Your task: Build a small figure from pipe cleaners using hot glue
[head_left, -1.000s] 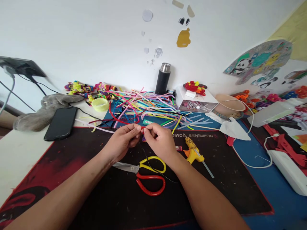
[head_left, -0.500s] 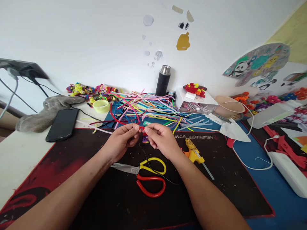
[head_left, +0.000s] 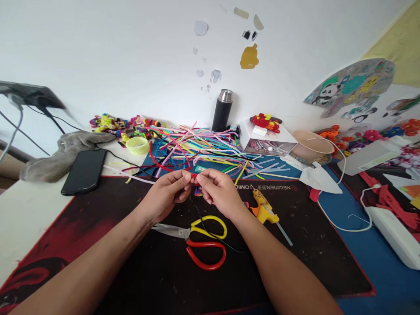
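Note:
Both hands meet above the dark mat, pinching a small red fuzzy piece (head_left: pixel 193 177) between them. My left hand (head_left: pixel 170 190) grips its left side with thumb and forefinger. From the right, my right hand (head_left: pixel 216 188) pinches the other side, fingers curled. A small purple bit (head_left: pixel 198 191) shows just below, between the hands, mostly hidden. Scissors (head_left: pixel 187 232) with one yellow and one red handle lie beneath the hands, blades pointing left. A thin black strand (head_left: pixel 210 232) crosses the handles. Right of my right hand lies a yellow glue gun (head_left: pixel 265 209).
Colourful pipe cleaners (head_left: pixel 203 146) are heaped behind the hands, before a black flask (head_left: pixel 222 110). A white box (head_left: pixel 269 143) stands to their right. A phone (head_left: pixel 84 172) and a yellow tape roll (head_left: pixel 137 146) lie left. A white power strip (head_left: pixel 395 238) is at far right.
The fingers have shifted slightly closer together around the red piece, and less of the purple bit shows. The camera view has moved a little.

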A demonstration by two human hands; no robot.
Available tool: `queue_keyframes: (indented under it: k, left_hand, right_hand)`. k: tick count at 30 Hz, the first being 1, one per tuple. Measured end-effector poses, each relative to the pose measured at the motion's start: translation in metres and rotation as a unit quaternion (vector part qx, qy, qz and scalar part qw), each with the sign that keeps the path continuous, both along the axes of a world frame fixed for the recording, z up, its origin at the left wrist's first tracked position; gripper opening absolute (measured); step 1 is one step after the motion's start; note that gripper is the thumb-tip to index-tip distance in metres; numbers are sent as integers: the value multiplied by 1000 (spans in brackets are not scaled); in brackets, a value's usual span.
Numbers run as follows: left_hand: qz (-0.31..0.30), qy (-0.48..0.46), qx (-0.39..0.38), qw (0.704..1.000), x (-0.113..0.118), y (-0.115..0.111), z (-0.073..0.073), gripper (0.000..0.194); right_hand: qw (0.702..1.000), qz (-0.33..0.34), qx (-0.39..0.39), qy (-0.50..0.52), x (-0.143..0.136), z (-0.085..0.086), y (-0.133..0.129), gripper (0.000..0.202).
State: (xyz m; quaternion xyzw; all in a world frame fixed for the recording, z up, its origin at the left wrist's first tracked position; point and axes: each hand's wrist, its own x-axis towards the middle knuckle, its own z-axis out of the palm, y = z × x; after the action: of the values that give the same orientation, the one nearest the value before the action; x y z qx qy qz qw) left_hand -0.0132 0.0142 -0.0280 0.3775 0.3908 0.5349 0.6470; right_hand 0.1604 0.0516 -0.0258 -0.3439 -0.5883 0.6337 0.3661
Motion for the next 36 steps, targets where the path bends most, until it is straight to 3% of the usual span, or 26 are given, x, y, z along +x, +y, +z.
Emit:
queue_keyframes:
  k: [20,30,36]
  left_hand:
    - [-15,-29,-19,999,1,-1,1,38]
    - [8,-32,-36,999,-3,2,0,36]
    - [46,10,-4,999,-9,3,3,39]
  right_hand:
    - [1000,17,-24,8,-1,1,0,36]
    - [1000,-8,1,-4,1,7,0,34]
    - [999,-19,15,-21,2,7,1,30]
